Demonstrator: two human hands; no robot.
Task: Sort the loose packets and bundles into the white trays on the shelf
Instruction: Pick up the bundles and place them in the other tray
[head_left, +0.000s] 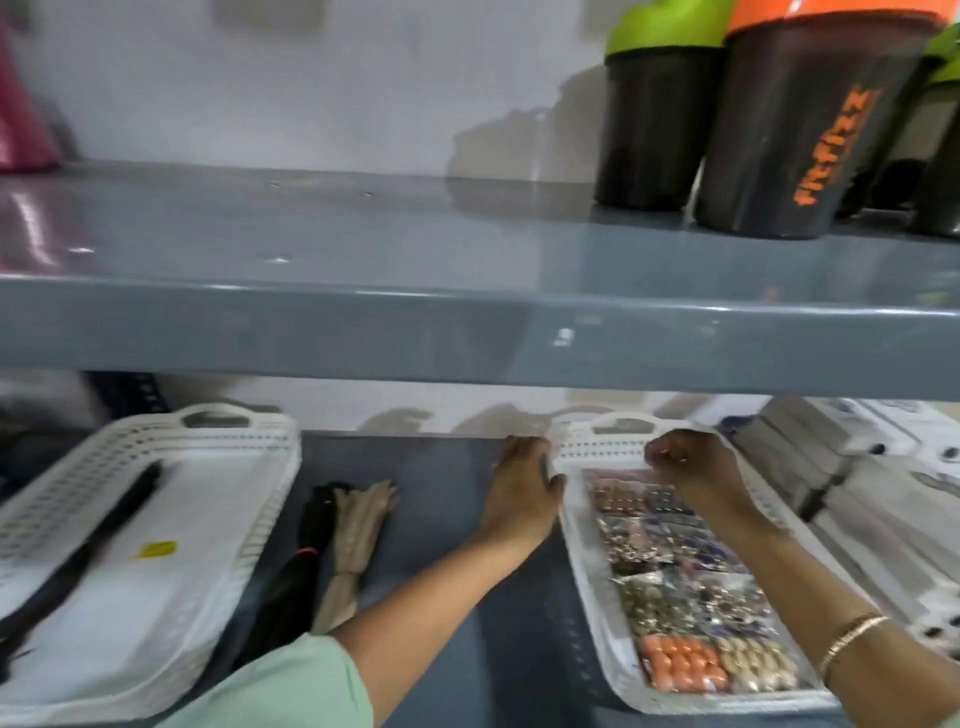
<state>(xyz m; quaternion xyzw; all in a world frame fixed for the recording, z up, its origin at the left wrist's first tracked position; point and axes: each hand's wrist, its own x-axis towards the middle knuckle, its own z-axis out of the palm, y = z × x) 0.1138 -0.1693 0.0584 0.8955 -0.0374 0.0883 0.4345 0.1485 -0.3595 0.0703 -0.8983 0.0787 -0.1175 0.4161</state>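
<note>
Both hands work the far end of the right white tray (576, 582): the left hand (524, 493) braces flat on its rim, the right hand (685, 462) pinches something I cannot make out. Bead packets (675, 571) fill it; a black bundle (306, 540) and a tan bundle (358, 535) lie loose between trays. Tugging could slide the tray and spill packets.

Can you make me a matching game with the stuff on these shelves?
Things:
1. orange-lidded shaker
2. orange beads
3. beige bundle
4. black stick

Places:
A. loose on the shelf between the trays
B. top shelf
C. left tray
D. near end of the right tray

Pairs: 1-B, 2-D, 3-A, 4-C
</note>
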